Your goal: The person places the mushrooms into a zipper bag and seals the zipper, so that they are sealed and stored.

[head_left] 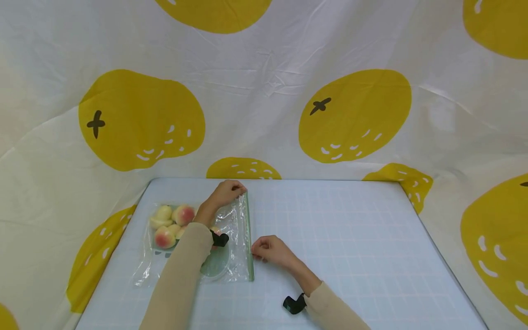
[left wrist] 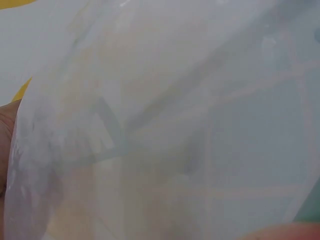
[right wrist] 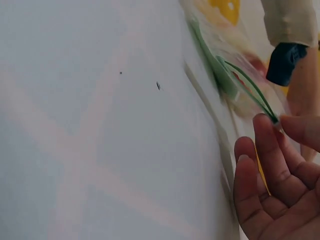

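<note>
A clear zip bag [head_left: 237, 224] with a green closure strip [head_left: 250, 238] lies on the table with several peaches [head_left: 165, 237] in it. At the strip's far end, my left hand [head_left: 228, 191] pinches the bag's corner. My right hand [head_left: 272, 250] is beside the strip's middle. In the right wrist view, thumb and forefinger of the right hand [right wrist: 285, 175] pinch the green strip [right wrist: 257, 97], which parts into two edges there. Hazy plastic of the bag [left wrist: 165, 125] fills most of the left wrist view, hiding the left fingertips.
A pale blue checked table [head_left: 350, 243] stretches to the right of the bag. Behind it hangs a white cloth [head_left: 255, 91] with large yellow fruit prints. Under the left forearm, a pale green rounded patch [head_left: 216, 263] shows at the bag. Each wrist carries a black camera [head_left: 294, 304].
</note>
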{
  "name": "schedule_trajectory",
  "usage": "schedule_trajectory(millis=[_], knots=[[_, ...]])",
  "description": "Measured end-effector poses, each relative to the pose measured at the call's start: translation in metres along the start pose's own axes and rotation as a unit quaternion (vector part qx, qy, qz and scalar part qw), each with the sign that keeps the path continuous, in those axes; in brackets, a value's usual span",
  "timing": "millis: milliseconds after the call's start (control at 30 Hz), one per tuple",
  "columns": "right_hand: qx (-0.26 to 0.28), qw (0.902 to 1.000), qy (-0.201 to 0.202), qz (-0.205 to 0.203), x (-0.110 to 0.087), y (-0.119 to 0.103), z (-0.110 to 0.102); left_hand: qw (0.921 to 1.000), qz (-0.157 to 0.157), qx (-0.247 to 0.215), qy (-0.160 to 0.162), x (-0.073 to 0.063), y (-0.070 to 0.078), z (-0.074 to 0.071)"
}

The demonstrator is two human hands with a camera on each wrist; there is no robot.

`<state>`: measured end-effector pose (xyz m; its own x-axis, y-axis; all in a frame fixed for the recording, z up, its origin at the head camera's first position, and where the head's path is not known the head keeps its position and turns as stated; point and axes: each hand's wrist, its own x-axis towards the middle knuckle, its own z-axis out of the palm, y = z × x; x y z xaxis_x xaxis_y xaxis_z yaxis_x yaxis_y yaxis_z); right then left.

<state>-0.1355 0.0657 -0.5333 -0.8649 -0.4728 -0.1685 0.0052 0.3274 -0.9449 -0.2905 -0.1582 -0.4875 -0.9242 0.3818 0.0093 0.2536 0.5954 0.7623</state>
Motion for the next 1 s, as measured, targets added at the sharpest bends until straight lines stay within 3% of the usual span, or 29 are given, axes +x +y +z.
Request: schedule_trajectory(millis=[333,833,1000], knots=[[-0.029,0.9994,-0.011,0.017,-0.014,0.001,0.003,1.0000,-0.005,-0.007,0.003,0.000,0.002,0.002],[-0.025,0.9974,-0.067,0.011,-0.036,0.000,0.006,0.9997,-0.016,-0.012,-0.012,0.001,0.008,0.000],[-0.019,0.9962,-0.085,0.011,-0.040,0.001,0.010,0.9997,-0.016,-0.008,-0.016,0.003,0.002,0.004]])
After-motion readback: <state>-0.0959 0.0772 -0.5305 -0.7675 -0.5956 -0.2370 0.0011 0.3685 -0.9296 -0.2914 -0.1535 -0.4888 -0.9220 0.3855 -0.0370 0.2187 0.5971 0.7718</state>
